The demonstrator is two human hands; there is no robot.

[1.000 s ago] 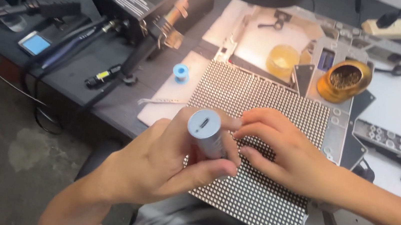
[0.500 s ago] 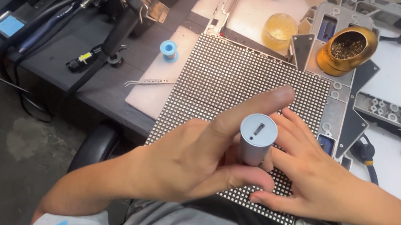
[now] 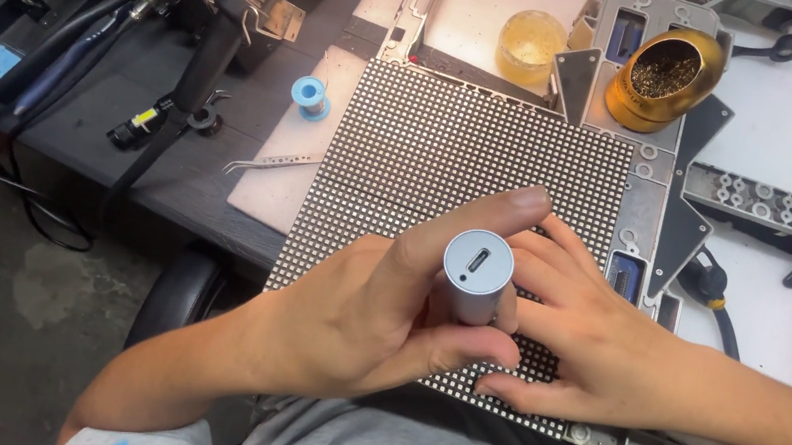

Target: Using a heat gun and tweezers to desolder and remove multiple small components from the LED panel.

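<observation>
We should keep the grey tool (image 3: 476, 279) upright and steady over the panel (image 3: 442, 168) at frame centre. Our left hand (image 3: 355, 322) is closed around its barrel, port end facing up. Our right hand (image 3: 590, 349) lies open and flat on the panel, fingers touching the tool.

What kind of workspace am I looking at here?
Probably an electronics repair or soldering bench: a gold tip-cleaner pot of brass wool, a small blue solder spool, tweezers, and a dotted LED matrix panel under both hands.
</observation>
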